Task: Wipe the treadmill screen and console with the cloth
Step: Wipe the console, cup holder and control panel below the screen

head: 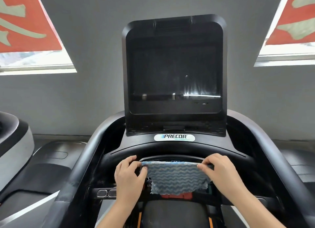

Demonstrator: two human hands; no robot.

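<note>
A blue cloth (177, 177) with a grey wave pattern hangs stretched between my two hands, low in front of the console. My left hand (129, 175) pinches its upper left corner. My right hand (219, 170) pinches the upper right corner. The cloth covers part of the lower console panel (170, 149), and a red stop key (177, 196) shows just below its ragged bottom edge. The dark treadmill screen (173, 74) stands upright well above the cloth, switched off, with pale streaks and reflections near its lower right.
Black curved handrails (95, 142) wrap both sides of the console. A white logo badge (174, 137) sits below the screen. Another machine (15, 139) stands to the left. A grey wall with two windows and red banners (25, 23) is behind.
</note>
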